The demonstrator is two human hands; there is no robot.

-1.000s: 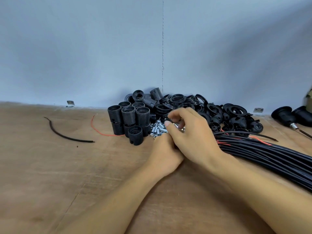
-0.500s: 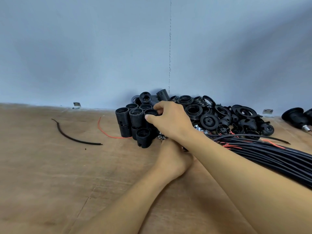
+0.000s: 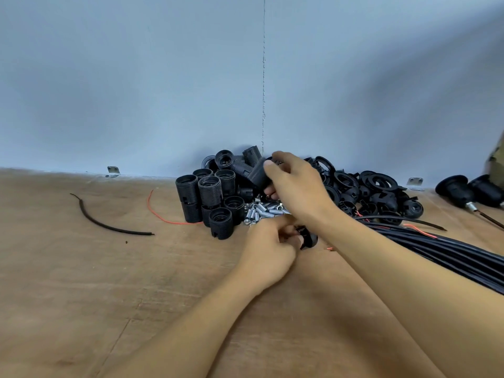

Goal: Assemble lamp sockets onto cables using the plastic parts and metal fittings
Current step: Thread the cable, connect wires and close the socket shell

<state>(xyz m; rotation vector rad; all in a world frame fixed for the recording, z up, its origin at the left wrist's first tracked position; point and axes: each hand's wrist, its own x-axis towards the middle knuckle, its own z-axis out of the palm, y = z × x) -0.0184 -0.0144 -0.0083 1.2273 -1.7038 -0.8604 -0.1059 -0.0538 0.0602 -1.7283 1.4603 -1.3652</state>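
Observation:
My right hand (image 3: 296, 186) grips a black threaded socket shell (image 3: 257, 174), lifted just above the pile. My left hand (image 3: 268, 248) rests on the table and pinches a small black socket part (image 3: 308, 238) on a cable end. Upright black threaded shells (image 3: 208, 192) stand in a cluster to the left. Small silver metal fittings (image 3: 261, 210) lie heaped between the shells and my hands. A pile of black rings and caps (image 3: 365, 189) sits against the wall. A bundle of black cables (image 3: 450, 252) runs off to the right, under my right forearm.
A short black cable scrap (image 3: 109, 223) and a thin red wire (image 3: 161, 211) lie on the wooden table (image 3: 81, 282) to the left. Two assembled sockets (image 3: 469, 190) lie at the far right. The blue wall (image 3: 163, 91) with metal brackets (image 3: 113, 171) closes the back.
My right hand went from the fittings to the upright shells, then rose with one shell in its grip. My left hand stayed low with the small part.

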